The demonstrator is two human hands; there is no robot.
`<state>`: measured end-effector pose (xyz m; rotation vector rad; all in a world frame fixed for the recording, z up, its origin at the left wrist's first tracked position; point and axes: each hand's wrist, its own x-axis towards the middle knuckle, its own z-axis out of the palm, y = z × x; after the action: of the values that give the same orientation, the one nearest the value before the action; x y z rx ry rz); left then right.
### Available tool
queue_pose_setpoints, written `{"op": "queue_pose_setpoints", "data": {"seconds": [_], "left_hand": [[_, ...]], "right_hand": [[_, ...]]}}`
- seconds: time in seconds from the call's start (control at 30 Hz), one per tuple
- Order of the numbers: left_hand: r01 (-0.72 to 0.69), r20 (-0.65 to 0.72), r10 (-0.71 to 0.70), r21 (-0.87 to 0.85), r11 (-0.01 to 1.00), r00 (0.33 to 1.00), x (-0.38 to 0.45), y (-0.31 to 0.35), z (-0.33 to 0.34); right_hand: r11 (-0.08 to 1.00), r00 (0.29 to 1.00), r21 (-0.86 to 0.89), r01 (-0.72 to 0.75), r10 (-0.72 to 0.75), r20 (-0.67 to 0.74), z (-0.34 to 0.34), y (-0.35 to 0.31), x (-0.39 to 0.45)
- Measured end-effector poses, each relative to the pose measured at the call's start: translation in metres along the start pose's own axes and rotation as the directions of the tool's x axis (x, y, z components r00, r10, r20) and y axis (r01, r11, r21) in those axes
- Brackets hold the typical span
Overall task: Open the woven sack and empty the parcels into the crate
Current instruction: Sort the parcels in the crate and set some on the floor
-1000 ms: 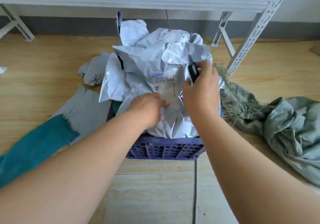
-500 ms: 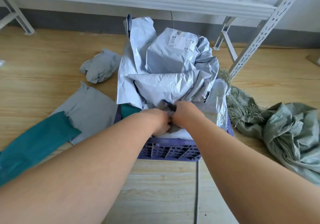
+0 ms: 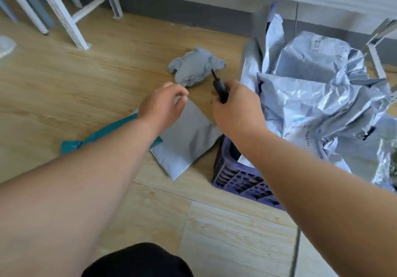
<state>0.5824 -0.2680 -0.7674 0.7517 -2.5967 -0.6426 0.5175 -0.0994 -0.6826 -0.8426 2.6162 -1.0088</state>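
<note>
Stray parcels beside an overfull crate, blade in hand

The right hand (image 3: pixel 237 110) grips a slim black cutter (image 3: pixel 219 89), which could nick the flat grey plastic mailer (image 3: pixel 187 139) under the left hand (image 3: pixel 161 107), fingers loosely curled, holding nothing visible. Slick, crinkled silver mailers (image 3: pixel 318 96) heaped above the purple lattice plastic crate (image 3: pixel 238 180) may slide off; the sack isn't visible.

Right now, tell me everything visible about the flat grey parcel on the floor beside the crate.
The flat grey parcel is a smooth, matte plastic mailer, roughly rectangular, lying flat and askew on the wooden floor. Its near end looks paler. It sits just left of the purple crate, outside it. The left hand hovers at its far corner with curled fingers; contact cannot be confirmed. A teal parcel borders its left side; which overlaps is unclear.
</note>
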Motion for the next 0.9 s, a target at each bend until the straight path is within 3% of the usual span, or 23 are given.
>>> {"op": "queue_pose_setpoints", "data": {"seconds": [0.1, 0.2, 0.3, 0.5, 0.67, 0.73, 0.9], "left_hand": [[0.154, 0.301, -0.194, 0.153, 0.976, 0.934, -0.018, -0.056, 0.017], [0.274, 0.475, -0.312, 0.15, 0.95, 0.823, -0.043, -0.085, 0.041], [0.297, 0.545, -0.31, 0.115, 0.948, 0.779, -0.068, -0.093, 0.075], [0.117, 0.609, -0.28, 0.294, 0.949, 0.742, -0.085, -0.082, 0.13], [0.199, 0.653, -0.453, 0.427, 0.882, 0.607, -0.085, -0.098, 0.148], [0.132, 0.648, -0.452, 0.481, 0.867, 0.613, -0.09, -0.104, 0.152], [-0.088, 0.585, -0.292, 0.534, 0.841, 0.757, -0.082, -0.111, 0.143]], "right_hand": [[0.998, 0.978, -0.039, -0.057, 0.063, 0.199, 0.048, -0.016, 0.006], [0.985, 0.942, -0.065, -0.16, 0.172, 0.289, 0.084, -0.019, 0.012], [0.964, 0.913, -0.097, -0.248, 0.266, 0.309, 0.107, -0.012, 0.016], [0.929, 0.876, -0.151, -0.337, 0.368, 0.313, 0.122, 0.006, 0.022], [0.909, 0.854, -0.162, -0.384, 0.417, 0.313, 0.122, 0.015, 0.025], [0.904, 0.847, -0.163, -0.395, 0.427, 0.318, 0.121, 0.018, 0.024], [0.899, 0.835, -0.161, -0.406, 0.437, 0.334, 0.12, 0.024, 0.021]]}}
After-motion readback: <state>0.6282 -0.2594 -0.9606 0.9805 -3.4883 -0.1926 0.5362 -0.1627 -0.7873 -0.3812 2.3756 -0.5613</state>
